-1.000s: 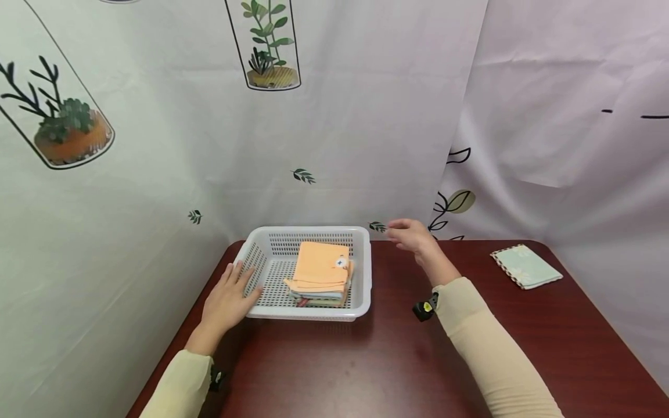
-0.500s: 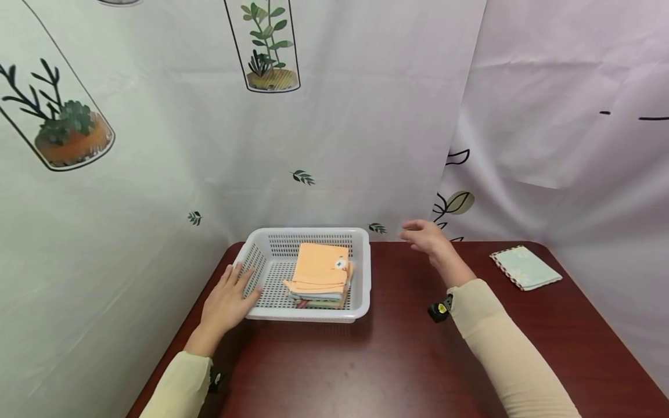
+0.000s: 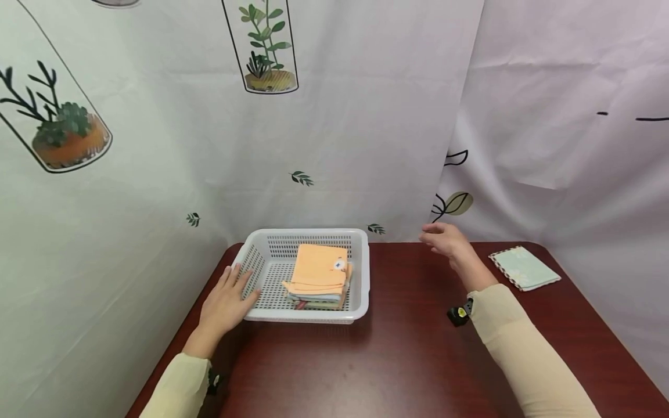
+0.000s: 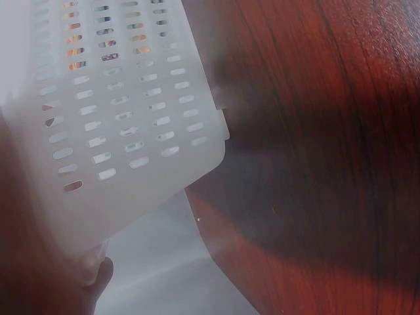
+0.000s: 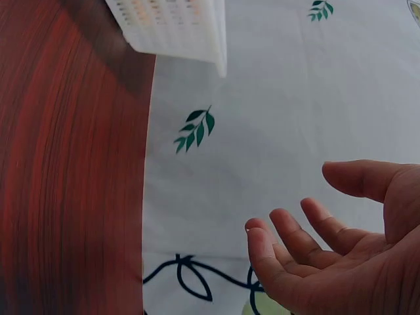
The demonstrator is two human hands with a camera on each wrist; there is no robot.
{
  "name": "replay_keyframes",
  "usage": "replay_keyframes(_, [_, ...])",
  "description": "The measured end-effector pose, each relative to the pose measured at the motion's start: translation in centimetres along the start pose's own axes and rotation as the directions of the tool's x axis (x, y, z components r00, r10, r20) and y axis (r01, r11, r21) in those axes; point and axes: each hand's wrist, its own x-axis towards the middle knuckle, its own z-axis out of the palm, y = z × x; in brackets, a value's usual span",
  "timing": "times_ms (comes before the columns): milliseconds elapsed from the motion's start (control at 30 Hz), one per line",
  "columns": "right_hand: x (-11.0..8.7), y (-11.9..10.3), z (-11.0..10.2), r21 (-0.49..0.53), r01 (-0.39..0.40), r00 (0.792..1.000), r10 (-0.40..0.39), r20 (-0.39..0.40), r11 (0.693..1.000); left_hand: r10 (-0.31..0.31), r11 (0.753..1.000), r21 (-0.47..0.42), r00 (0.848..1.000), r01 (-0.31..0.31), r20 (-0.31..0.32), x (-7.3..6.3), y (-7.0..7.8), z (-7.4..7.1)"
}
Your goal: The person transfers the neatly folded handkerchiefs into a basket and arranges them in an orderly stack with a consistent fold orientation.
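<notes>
A light grey plastic basket [image 3: 298,315] with slotted walls stands on the table in the head view. My left hand [image 3: 223,305] rests on its left rim, fingers straight and spread, thumb toward the inside. In the left wrist view that hand is a dark blur beside the slotted basket wall [image 4: 125,138]. Inside the basket, toward its right, lies a stack of folded cloths with an orange one [image 3: 317,267] on top. My right hand [image 3: 446,240] hovers over the table right of the basket, holding nothing. The right wrist view shows its fingers [image 5: 305,252] loosely bent, thumb apart.
A folded pale green cloth [image 3: 525,268] with a checked edge lies at the far right of the dark red table [image 3: 334,371]. A white curtain [image 3: 334,145] printed with plants hangs right behind the table and along both sides.
My right hand has moved to the right, away from the basket and toward the pale green cloth. The left hand, basket and cloths stay in place.
</notes>
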Motion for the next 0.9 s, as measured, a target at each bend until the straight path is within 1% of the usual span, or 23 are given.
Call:
replay_keyframes(300, [-0.7,1.8,-2.5,-0.033,-0.01,1.0,0.009,-0.023,0.999,-0.003,1.0,0.006,1.0,0.003,0.0,-0.1,0.0,0.3])
replay_keyframes(533, [-1.4,2.7,-4.5,-0.067,-0.008,0.998,0.004,-0.058,0.998,-0.001,1.0,0.009,1.0,0.001,-0.006,-0.1,0.1,0.1])
replay_keyframes(733, [-1.6,3.7,-5.6,-0.088,-0.005,0.997,-0.003,-0.083,0.996,-0.005,1.0,0.006,1.0,0.005,-0.005,-0.1,0.2,-0.2])
replay_keyframes(900, [-2.1,4.5,-6.6,-0.102,-0.008,0.996,-0.001,-0.088,0.995,-0.012,1.0,0.004,1.0,0.012,0.001,-0.1,0.1,0.0])
